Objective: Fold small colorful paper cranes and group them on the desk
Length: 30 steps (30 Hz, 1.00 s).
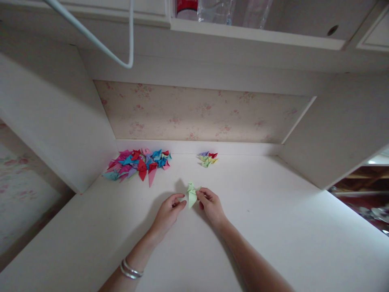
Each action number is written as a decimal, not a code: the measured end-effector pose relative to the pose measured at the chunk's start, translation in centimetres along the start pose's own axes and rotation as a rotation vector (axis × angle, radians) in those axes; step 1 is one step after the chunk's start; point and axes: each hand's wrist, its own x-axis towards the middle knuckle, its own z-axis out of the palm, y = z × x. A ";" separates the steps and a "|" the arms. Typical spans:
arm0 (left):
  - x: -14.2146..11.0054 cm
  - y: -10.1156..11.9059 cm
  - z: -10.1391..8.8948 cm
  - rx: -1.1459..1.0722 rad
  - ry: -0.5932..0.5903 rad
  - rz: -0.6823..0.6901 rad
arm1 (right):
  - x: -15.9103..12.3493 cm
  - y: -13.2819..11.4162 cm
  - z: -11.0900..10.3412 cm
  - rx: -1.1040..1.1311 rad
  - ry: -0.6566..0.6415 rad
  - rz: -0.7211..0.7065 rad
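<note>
While our right hand (212, 207) pinches the right edge of a pale green origami piece (191, 196) between thumb and fingers, our left hand (168, 209) waits at its other side, thumb and forefinger parted and seemingly just clear of the paper. The piece is over the white desktop (273, 243), nearer to us than the small origami cluster (208, 159) and slightly to its left; well to the left of that cluster lies the large origami heap (136, 162), in pinks, reds and blues. We would expect the piece to weigh next to nothing, crisp along its creases but soft where a single layer sticks out, hardly slippery, and easy to crush or tear. A light pinch on the thicker folded layers near its middle should serve us best, sparing the thin points. Our right fingertips cover part of its edge, so we cannot see how deep they grip, nor tell whether its lower tip touches the desktop. Its inner folds are too small to read, and pieces overlap in the small cluster. High above the cluster, the clear plastic bottles (215, 11) are cut off by the frame.
</note>
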 end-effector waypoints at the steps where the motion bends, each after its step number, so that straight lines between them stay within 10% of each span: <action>1: 0.0 0.0 0.0 -0.011 -0.008 -0.008 | 0.4 0.0 -0.4 -0.043 0.027 -0.016; 11: -0.1 0.1 -0.2 0.047 -0.058 0.001 | 8.5 1.0 -8.5 -0.767 0.228 -0.130; 30: -0.3 -0.2 -0.3 0.189 -0.090 0.037 | 11.0 2.4 -9.4 -0.756 0.183 0.008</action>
